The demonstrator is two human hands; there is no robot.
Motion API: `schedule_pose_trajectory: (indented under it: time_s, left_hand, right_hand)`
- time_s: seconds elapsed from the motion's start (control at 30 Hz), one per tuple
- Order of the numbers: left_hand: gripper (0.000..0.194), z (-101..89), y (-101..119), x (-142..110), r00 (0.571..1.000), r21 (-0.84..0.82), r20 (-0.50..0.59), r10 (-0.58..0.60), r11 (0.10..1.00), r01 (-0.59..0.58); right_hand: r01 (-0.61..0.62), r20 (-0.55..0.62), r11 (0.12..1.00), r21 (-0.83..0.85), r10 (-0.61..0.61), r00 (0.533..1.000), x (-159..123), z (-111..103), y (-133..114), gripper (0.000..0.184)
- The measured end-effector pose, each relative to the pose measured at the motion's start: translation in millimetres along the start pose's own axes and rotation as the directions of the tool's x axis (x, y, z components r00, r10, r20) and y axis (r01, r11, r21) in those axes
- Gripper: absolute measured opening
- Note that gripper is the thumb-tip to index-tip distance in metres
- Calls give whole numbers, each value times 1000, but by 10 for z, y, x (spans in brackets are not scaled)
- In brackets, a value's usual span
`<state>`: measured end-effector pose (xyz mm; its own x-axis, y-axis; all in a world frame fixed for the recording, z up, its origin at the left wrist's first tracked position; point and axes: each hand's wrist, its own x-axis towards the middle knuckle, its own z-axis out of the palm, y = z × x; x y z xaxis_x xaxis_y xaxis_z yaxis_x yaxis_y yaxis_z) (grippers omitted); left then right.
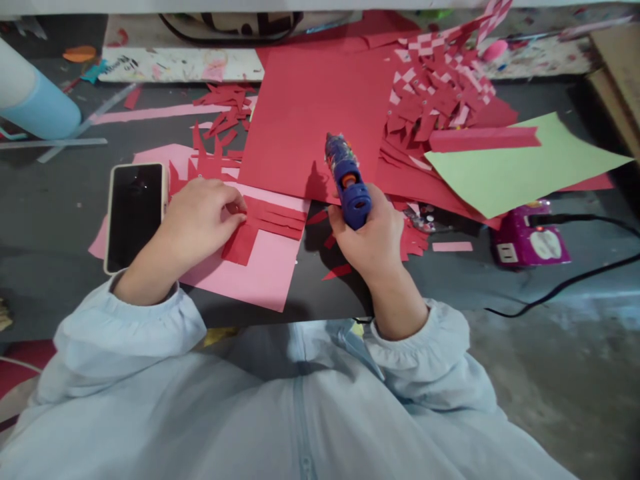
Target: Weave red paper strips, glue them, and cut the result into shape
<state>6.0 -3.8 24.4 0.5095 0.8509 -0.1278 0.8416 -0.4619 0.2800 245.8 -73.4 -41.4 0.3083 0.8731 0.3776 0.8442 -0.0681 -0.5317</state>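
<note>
**Glue gun up, fingers pressed on the fringed red paper**

Right now the right hand [373,237] is wrapped firmly around the handle of a blue plastic hot-glue gun [347,179], whose patterned barrel points away from the person, over the near edge of a large flat red paper sheet [310,113]. The left hand [197,217] lies palm down with its fingers curled, fingertips pressing on a red paper piece cut into strips [265,223]; it grips nothing. That fringed piece rests on a pink paper sheet [260,273], which lies on the dark grey tabletop [75,220] between the two hands, close to the table's near edge.

Just left of the left hand, touching its wrist side, sits a smartphone in a cream case [135,215], screen dark. Loose red paper offcuts [225,110] are scattered beyond the pink sheet. To the right, a red-and-white woven paper mat [435,73] overlaps the big red sheet, and a light green paper sheet [520,163] lies partly over a red strip. A purple plastic power adapter [530,240] with a black cable [590,270] stands near the right edge. At far left is a pale blue cylinder [35,100]. Both arms wear light blue sleeves [125,333].
</note>
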Motion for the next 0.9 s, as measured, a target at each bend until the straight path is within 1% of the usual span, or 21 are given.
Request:
schedule_pose_trajectory:
  time_s: [0.17,0.43,0.67,0.77,0.9]
  left_hand:
    - [18,66,23,34,996,9,78,44,999,-45]
    - [17,106,-35,72,992,-73,103,72,995,-64]
    - [21,118,-64,85,984,-80,156,82,994,-70]
    - [24,119,-103,70,978,-87,175,114,991,-100]
    - [26,108,-143,49,966,-110,194,173,982,-154]
  right_hand:
    - [2,7,1000,-11,-2,1000,-1,1,0,17]
    - [9,24,1000,-19,-9,1000,-5,9,-1,18]
    - [-14,65,1000,1,14,998,5,8,6,20]
    - [-17,86,1000,9,16,996,3,6,4,20]
    - [-16,73,1000,6,15,997,-2,9,-3,18]
